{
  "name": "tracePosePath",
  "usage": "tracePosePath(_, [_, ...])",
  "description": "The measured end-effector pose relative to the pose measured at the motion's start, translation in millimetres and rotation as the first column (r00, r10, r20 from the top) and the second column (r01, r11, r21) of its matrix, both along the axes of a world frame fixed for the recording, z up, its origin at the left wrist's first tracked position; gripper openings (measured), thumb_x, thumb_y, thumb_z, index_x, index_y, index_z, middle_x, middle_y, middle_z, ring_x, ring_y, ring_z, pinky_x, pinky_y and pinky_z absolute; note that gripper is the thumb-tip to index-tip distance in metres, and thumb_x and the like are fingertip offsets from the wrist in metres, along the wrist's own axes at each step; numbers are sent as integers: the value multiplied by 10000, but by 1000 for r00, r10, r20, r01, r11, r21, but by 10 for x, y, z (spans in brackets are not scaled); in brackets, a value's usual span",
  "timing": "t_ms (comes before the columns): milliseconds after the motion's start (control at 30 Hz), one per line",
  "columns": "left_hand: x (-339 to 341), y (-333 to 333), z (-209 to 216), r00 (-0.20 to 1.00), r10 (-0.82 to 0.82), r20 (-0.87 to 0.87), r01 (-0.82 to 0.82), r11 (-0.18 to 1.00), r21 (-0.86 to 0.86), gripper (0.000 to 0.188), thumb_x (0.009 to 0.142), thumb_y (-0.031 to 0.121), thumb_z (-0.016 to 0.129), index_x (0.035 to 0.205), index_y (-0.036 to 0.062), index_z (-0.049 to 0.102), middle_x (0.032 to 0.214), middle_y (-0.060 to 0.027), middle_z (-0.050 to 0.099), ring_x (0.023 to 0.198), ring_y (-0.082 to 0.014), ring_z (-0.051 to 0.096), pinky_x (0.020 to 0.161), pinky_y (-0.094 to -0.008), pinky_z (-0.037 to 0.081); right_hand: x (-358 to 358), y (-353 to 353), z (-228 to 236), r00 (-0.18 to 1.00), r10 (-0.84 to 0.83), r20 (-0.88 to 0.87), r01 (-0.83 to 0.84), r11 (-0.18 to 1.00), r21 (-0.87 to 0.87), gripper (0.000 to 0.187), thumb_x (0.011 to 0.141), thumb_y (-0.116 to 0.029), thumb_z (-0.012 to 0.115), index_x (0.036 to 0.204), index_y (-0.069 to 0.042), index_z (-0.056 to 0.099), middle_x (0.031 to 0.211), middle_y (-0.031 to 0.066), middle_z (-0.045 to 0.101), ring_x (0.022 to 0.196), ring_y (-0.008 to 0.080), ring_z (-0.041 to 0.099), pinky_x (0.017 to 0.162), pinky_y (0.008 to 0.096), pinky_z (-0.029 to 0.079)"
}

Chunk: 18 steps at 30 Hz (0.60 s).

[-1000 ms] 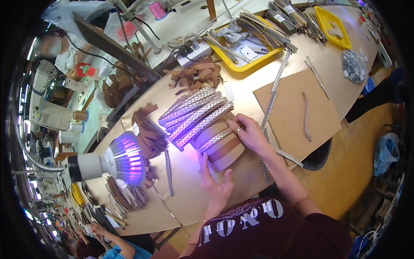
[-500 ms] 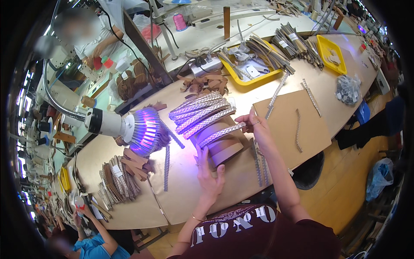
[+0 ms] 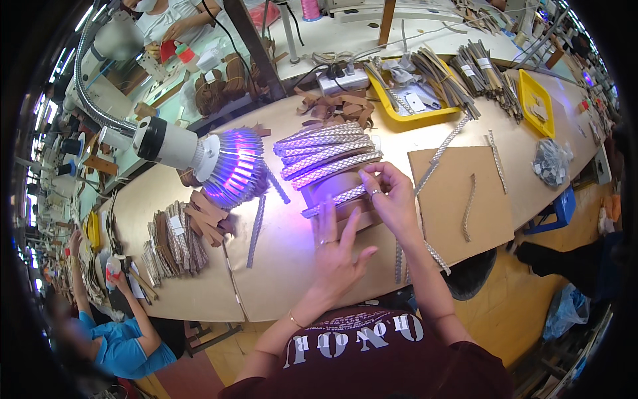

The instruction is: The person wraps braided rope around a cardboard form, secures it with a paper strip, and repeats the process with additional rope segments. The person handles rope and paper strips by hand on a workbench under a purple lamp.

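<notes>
A brown drum lies on the table in front of me, with several pale braided straps side by side across its upper part. Below them, a separate braided strap runs across the drum. The thumb and fingers of my right hand pinch that strap near its right end. My left hand is open, its fingers spread and their tips over the strap's left part; whether they press on it I cannot tell. A lamp with a ribbed head casts purple light on the drum from the left.
Brown strips lie behind the drum, near a yellow tray of straps. To the right are a cardboard sheet with loose braids and a bag of small parts. Bundled straps lie left. Co-workers sit at far left and lower left.
My left hand has moved up from the drum's lower edge to the strap, its fingers spreading. My right hand still pinches the strap's right end. The whole view has shifted slightly.
</notes>
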State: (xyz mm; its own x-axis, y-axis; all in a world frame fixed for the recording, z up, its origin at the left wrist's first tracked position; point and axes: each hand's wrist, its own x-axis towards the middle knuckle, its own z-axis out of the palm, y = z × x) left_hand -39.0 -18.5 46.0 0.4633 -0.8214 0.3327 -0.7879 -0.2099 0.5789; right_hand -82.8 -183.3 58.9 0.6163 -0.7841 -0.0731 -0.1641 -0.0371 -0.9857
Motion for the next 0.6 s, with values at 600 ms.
tracePosePath(600, [114,-273,89,978,-30,206,-15,977,214,783,842,497,673,1414,13,441,1531,-349,187,1414,-494,230,1141,-587,234,-127,-171,-281,985,77,153,-108,972,207,206,903,-208,726,877,-27,631,747,-37,599,672,29,502,600,193,410])
